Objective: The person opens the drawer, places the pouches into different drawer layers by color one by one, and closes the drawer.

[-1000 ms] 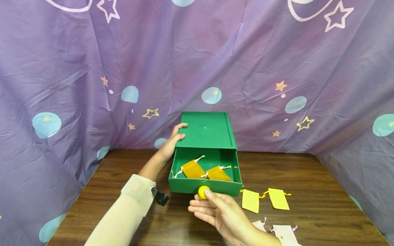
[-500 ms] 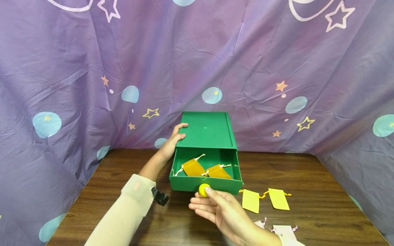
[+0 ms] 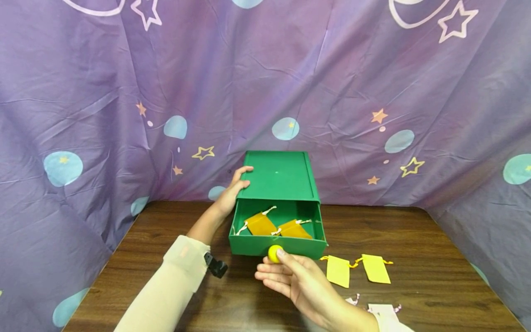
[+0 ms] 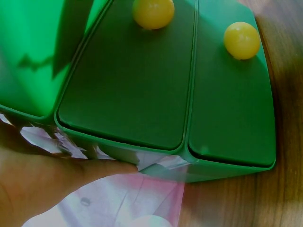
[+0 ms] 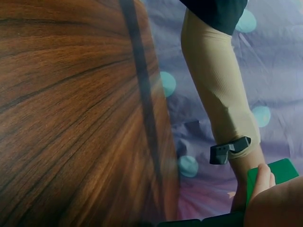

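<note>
the yellow knob (image 3: 273, 254) of the pulled-out green drawer (image 3: 249, 247) is pinched between thumb and finger by the right hand (image 3: 302, 287), its other fingers loosely extended. the green cabinet (image 3: 278, 176) is touched at its left side and top edge by the left hand (image 3: 229, 196), whose full curl cannot be told. two brown pouches (image 3: 260, 224) are held in the drawer; two yellow pouches (image 3: 338, 271) are laid on the table (image 3: 419, 240).

The dark wood-grain table (image 3: 145, 253) carries a green drawer unit (image 3: 278, 177) midway along its far edge. Two yellow pouches (image 3: 338, 271) lie flat toward the right edge, and nearer the front sit pale pink pouches (image 3: 383, 311), two as far as I can make out.
</note>
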{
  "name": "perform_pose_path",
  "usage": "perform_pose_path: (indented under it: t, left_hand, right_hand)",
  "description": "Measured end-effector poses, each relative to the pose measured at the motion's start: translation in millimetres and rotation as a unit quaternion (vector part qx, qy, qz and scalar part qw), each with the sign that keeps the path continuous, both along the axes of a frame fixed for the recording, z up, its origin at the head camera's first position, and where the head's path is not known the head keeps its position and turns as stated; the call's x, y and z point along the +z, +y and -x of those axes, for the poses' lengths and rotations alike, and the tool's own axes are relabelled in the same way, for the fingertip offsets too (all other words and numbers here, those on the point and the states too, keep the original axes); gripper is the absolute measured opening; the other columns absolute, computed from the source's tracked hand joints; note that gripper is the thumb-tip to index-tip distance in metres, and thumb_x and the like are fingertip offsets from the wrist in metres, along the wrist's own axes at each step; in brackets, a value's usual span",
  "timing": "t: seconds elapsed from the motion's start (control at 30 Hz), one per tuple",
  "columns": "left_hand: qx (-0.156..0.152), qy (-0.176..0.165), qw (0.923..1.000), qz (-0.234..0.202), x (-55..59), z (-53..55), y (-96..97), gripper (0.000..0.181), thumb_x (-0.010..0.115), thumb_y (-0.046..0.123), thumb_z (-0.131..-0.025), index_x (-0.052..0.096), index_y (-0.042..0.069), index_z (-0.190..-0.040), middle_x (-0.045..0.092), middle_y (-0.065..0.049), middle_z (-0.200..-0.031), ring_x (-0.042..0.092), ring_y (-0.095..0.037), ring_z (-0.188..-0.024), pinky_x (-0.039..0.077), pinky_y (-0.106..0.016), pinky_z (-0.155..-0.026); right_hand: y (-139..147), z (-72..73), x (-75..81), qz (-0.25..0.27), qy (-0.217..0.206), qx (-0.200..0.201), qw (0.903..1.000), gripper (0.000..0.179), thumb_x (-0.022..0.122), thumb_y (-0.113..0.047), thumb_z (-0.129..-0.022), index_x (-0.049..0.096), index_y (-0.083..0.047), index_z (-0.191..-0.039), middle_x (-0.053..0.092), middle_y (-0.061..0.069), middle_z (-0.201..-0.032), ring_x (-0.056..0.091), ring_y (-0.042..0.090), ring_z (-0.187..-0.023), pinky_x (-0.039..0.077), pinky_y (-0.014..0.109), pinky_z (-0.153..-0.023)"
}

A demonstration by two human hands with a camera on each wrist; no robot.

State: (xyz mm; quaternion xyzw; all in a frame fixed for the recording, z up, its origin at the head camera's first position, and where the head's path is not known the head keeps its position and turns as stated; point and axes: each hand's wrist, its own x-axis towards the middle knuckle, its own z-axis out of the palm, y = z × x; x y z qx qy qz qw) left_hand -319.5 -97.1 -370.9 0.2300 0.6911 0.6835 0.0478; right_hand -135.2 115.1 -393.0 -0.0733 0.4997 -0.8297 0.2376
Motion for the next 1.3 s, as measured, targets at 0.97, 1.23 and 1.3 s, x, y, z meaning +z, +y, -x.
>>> perform_pose_path:
  t: [0.97,1.23,1.3]
  left_hand:
    - [0.003,0.01,0.9998,0.018,-1.5,1.7,-0.9,0.053,0.03,0.014,-0.104,0.022,0.006,-0.156,0.018,-0.021,-0.163,0.032,-0.033,-0.138,0.023,-0.043,-0.119]
    - [0.0,0.002,0.9999,0.011,-0.4,0.6,-1.4,0.054,0.031,0.015,-0.104,0.022,0.007,-0.157,0.02,-0.021,-0.162,0.035,-0.032,-0.135,0.026,-0.041,-0.117]
    - [-0.001,0.001,1.0,0.009,-0.1,0.4,-1.2,0.054,0.031,0.015,-0.104,0.022,0.007,-0.157,0.021,-0.021,-0.161,0.036,-0.032,-0.135,0.027,-0.041,-0.117]
  right_hand:
    - [0,10.2,-0.5,0.001,0.002,-0.019,0.9998,0.038,0.053,-0.03,-0.108,0.067,0.005,-0.118,0.074,0.02,-0.116,0.071,0.032,-0.112,0.052,0.042,-0.101]
    - [0,13.5,-1.1,0.001,0.002,-0.024,0.9997,0.038,0.054,-0.029,-0.108,0.068,0.005,-0.116,0.071,0.024,-0.12,0.072,0.032,-0.11,0.052,0.042,-0.101]
    - [0,14.3,-1.1,0.002,0.002,-0.026,0.9997,0.038,0.054,-0.03,-0.108,0.068,0.005,-0.116,0.072,0.024,-0.119,0.072,0.032,-0.11,0.051,0.042,-0.102]
